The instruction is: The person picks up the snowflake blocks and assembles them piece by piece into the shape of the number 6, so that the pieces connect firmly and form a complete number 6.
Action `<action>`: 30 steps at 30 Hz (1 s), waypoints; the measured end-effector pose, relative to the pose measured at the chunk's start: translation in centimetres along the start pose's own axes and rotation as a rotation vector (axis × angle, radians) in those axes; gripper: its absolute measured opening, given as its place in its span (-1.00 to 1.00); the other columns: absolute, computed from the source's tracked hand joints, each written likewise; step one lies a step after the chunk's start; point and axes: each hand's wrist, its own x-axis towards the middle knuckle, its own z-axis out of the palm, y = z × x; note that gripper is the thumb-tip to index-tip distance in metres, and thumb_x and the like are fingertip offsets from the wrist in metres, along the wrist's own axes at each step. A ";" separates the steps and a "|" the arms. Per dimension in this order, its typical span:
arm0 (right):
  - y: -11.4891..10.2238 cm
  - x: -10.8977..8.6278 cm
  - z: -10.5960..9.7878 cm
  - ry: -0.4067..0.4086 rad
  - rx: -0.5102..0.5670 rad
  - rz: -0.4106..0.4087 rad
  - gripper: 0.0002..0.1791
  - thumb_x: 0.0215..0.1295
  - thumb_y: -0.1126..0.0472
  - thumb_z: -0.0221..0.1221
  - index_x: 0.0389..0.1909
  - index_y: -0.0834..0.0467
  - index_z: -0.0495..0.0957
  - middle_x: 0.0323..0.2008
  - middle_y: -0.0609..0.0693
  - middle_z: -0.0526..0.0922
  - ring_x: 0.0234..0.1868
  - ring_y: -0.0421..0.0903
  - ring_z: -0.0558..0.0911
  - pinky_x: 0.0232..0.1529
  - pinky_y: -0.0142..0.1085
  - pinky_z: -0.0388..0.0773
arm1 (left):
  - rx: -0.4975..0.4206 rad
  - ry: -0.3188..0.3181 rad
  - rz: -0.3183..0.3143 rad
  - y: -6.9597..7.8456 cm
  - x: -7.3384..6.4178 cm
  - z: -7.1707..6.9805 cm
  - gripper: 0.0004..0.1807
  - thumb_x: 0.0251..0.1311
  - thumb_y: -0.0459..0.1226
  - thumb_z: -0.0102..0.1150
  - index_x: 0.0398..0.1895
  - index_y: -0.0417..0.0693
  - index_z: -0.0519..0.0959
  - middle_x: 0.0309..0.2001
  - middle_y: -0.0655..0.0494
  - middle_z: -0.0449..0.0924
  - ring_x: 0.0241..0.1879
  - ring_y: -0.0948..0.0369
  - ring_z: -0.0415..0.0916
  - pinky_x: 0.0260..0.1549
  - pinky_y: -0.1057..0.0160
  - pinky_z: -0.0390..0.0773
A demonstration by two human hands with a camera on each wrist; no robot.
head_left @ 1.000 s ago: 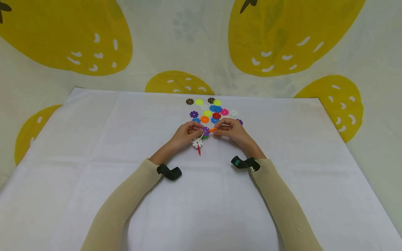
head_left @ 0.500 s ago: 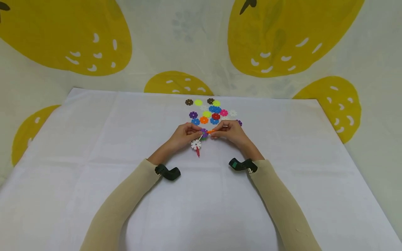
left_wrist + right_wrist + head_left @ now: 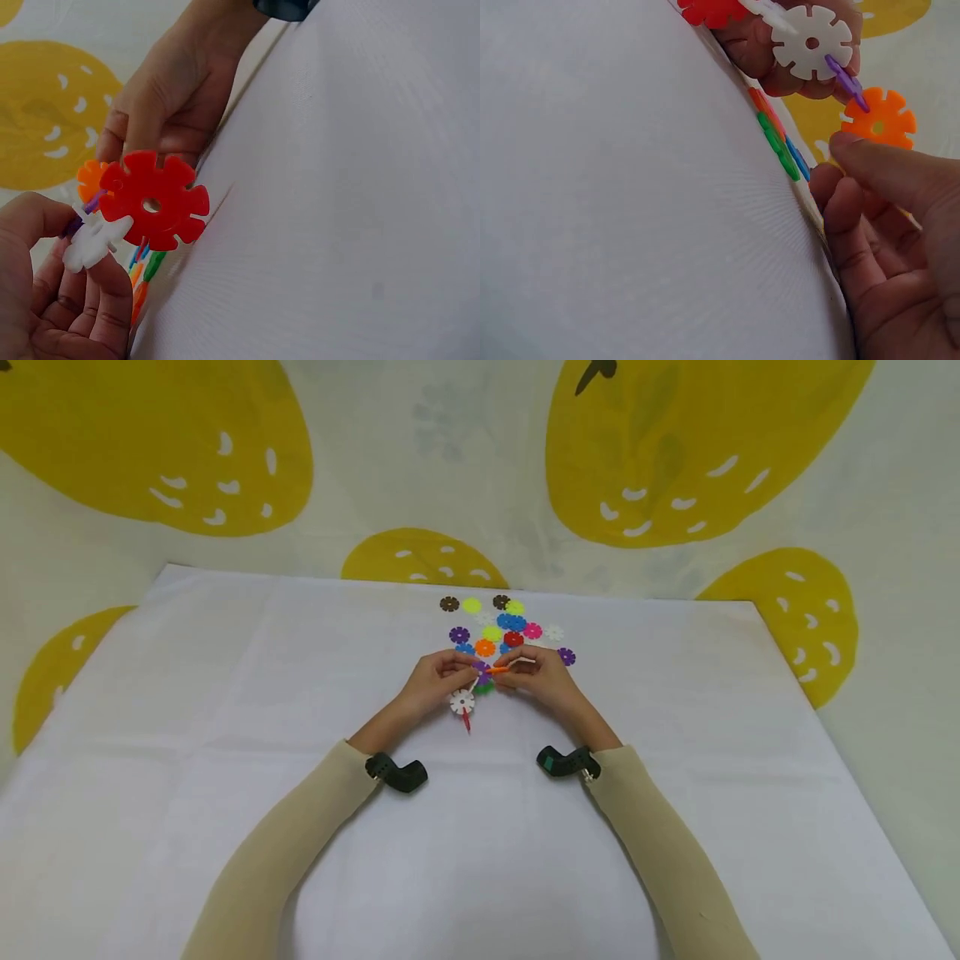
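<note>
My left hand [image 3: 429, 683] pinches a purple notched disc [image 3: 482, 674] in a small chain of plastic flower-shaped interlocking discs. A white disc [image 3: 462, 702] hangs lower in that chain, with a red disc [image 3: 161, 206] at its end, facing the left wrist camera. My right hand [image 3: 546, 681] pinches an orange disc [image 3: 889, 120] between thumb and fingers. The orange disc's edge meets the purple one in the right wrist view; how deep they are slotted together I cannot tell. Fingers partly hide the purple disc and the far side of the orange one.
Beyond the hands, several loose discs lie on the white-covered table [image 3: 480, 860], among them an orange disc [image 3: 485, 647], a red disc [image 3: 513, 639] and a purple disc [image 3: 567, 657]. A green disc [image 3: 484, 688] lies below the chain. A fruit-patterned cloth [image 3: 450, 460] hangs behind.
My right hand has come slightly closer to the left, bringing the orange disc further onto the purple disc's edge. Both hands have shifted a little left in the head view, along with the scene.
</note>
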 end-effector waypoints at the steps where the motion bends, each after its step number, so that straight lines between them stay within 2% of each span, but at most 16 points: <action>1: 0.0 0.0 0.0 -0.006 -0.026 0.000 -0.72 0.19 0.36 0.33 -0.08 0.32 0.60 -0.23 0.16 0.71 -0.32 -0.12 0.68 -0.17 -0.38 0.60 | -0.012 0.003 0.007 0.0 0.0 0.0 -0.70 0.31 -0.33 0.17 0.03 -0.35 0.57 -0.22 -0.08 0.66 -0.35 0.28 0.55 -0.26 0.42 0.57; 4: 0.1 0.2 0.1 -0.031 -0.134 -0.016 -0.69 0.19 0.30 0.35 -0.04 0.27 0.62 -0.28 0.13 0.67 -0.36 -0.11 0.61 -0.26 -0.44 0.53 | -0.043 0.010 0.019 0.0 0.1 -0.1 -0.71 0.30 -0.36 0.15 0.02 -0.37 0.55 -0.27 0.01 0.63 -0.37 0.30 0.53 -0.28 0.43 0.56; 8: 0.2 0.3 0.4 -0.057 -0.276 -0.100 -0.66 0.13 0.23 0.41 -0.08 0.25 0.66 -0.33 0.10 0.54 -0.40 -0.06 0.48 -0.39 -0.42 0.42 | -0.064 0.015 0.015 0.0 0.2 -0.1 -0.71 0.31 -0.35 0.15 0.02 -0.38 0.54 -0.29 0.08 0.62 -0.38 0.31 0.53 -0.29 0.44 0.55; 12: 0.1 0.1 0.8 -0.059 -0.332 -0.154 -0.64 0.08 0.24 0.44 -0.09 0.28 0.67 -0.28 0.11 0.50 -0.40 -0.05 0.43 -0.40 -0.41 0.38 | -0.058 0.012 0.007 -0.1 0.2 0.0 -0.71 0.32 -0.34 0.15 0.01 -0.37 0.55 -0.30 0.10 0.62 -0.37 0.29 0.52 -0.30 0.44 0.54; 17: 0.1 -0.1 0.9 -0.054 -0.343 -0.146 -0.65 0.08 0.27 0.43 -0.10 0.31 0.67 -0.24 0.11 0.51 -0.41 -0.10 0.42 -0.40 -0.43 0.36 | -0.052 0.003 -0.004 -0.2 0.2 0.1 -0.72 0.32 -0.34 0.16 0.00 -0.37 0.55 -0.34 0.14 0.61 -0.38 0.30 0.49 -0.32 0.45 0.52; 21: 0.0 -0.1 0.9 -0.054 -0.317 -0.127 -0.63 0.08 0.29 0.43 -0.09 0.33 0.62 -0.34 0.08 0.51 -0.45 -0.10 0.42 -0.44 -0.43 0.37 | -0.056 -0.004 -0.003 -0.1 0.1 0.1 -0.72 0.32 -0.34 0.16 -0.01 -0.38 0.56 -0.34 0.14 0.62 -0.39 0.30 0.50 -0.33 0.45 0.53; 26: 0.0 -0.1 0.8 -0.048 -0.255 -0.092 -0.60 0.07 0.33 0.43 -0.09 0.33 0.53 -0.46 0.05 0.51 -0.48 -0.10 0.44 -0.46 -0.45 0.42 | -0.030 -0.019 -0.002 -0.2 0.1 -0.1 -0.70 0.34 -0.31 0.16 0.04 -0.32 0.59 -0.29 0.07 0.67 -0.38 0.29 0.52 -0.30 0.44 0.55; 30: 0.0 0.0 0.8 -0.040 -0.207 -0.063 -0.65 0.10 0.34 0.40 -0.13 0.31 0.52 -0.39 0.06 0.53 -0.44 -0.10 0.45 -0.41 -0.47 0.44 | 0.004 -0.031 -0.008 -0.2 0.1 -0.3 -0.69 0.35 -0.27 0.15 0.07 -0.26 0.60 -0.22 -0.03 0.67 -0.34 0.26 0.51 -0.27 0.43 0.55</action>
